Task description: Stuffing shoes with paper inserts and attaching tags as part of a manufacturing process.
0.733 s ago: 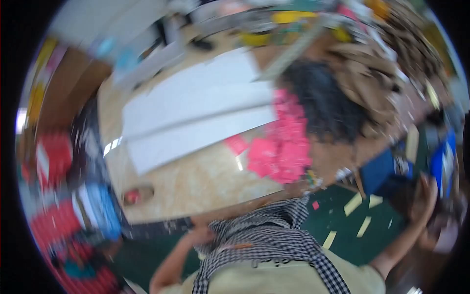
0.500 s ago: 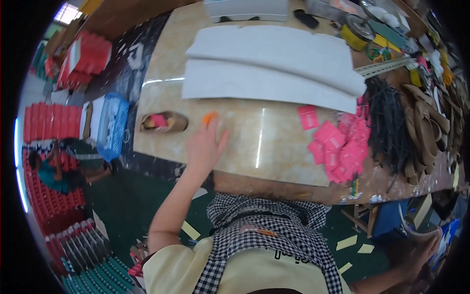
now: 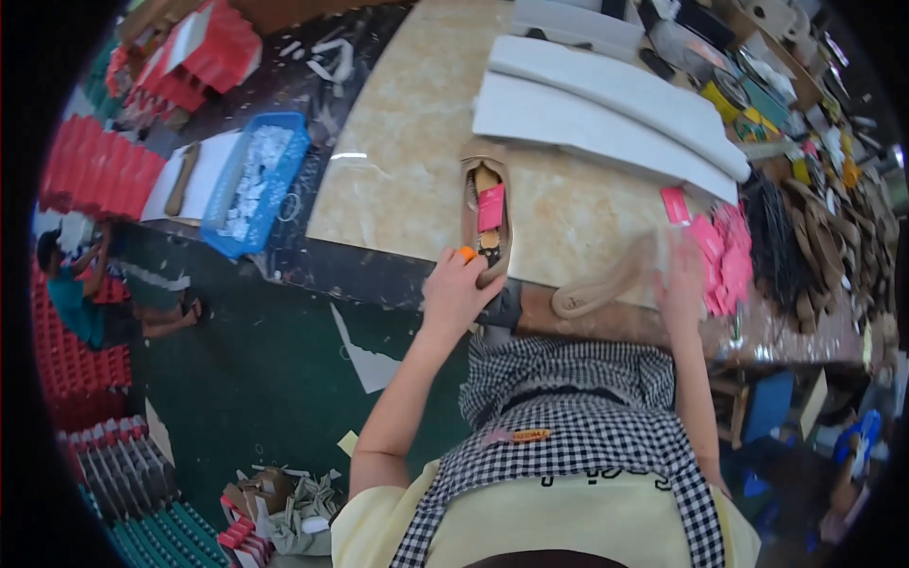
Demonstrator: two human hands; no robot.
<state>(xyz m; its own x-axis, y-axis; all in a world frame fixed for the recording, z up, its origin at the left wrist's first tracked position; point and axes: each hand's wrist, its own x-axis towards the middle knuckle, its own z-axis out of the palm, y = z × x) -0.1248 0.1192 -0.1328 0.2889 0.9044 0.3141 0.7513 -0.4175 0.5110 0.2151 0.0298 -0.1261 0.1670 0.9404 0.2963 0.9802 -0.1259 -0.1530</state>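
Right now your left hand (image 3: pixel 457 287) is curling loosely at the near edge of the desk (image 3: pixel 407 161), fingertips pinching a small orange piece (image 3: pixel 467 254) and resting against the end of a long tan shoe sole (image 3: pixel 486 213). That sole is lying lengthwise on the marble-patterned top, pointing away from you, with a pink card (image 3: pixel 490 207) and a few small dark bits sitting on it. Your right hand (image 3: pixel 680 275) is blurring with motion, so you cannot tell how far it is open; it is meeting the far end of a second tan sole (image 3: pixel 606 282), which is curving along the desk's front edge. Just beyond that hand a heap of pink cards (image 3: pixel 724 251) is spreading, with dark straps (image 3: pixel 778 241) beside it. Farther back, long white foam sheets (image 3: pixel 606 114) are lying across the desk. Off to your left, a blue tray (image 3: pixel 254 180) of pale pieces is sitting below the desk.
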